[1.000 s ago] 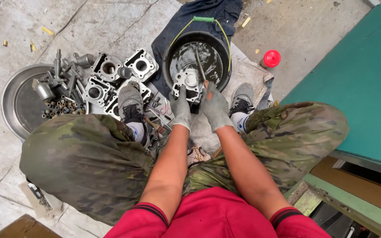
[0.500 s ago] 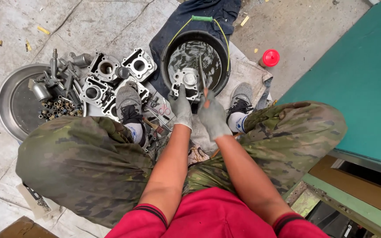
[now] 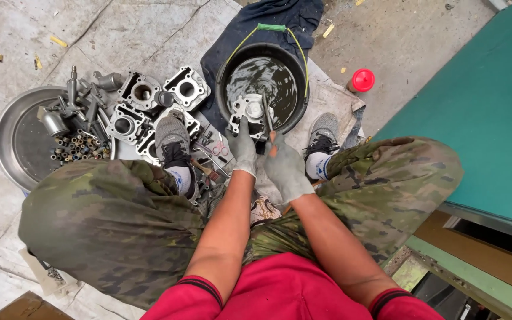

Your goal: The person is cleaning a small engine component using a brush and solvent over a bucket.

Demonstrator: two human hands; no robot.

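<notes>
I sit low with camouflage trousers and grey shoes, both hands in grey gloves. My left hand grips the near edge of a grey metal engine part that rests in a black bucket of dark liquid. A thin tool with an orange handle is held in my right hand, its tip against the engine part. The bucket has a yellow wire handle with a green grip and stands on a dark cloth.
Several metal engine cylinders lie on the concrete to the left. A round metal tray holds bolts and small parts. A red cap lies right of the bucket. A green panel runs along the right.
The view has shifted a little. My hands stay at the bucket's near edge; the tool in my right hand has moved slightly against the engine part.
</notes>
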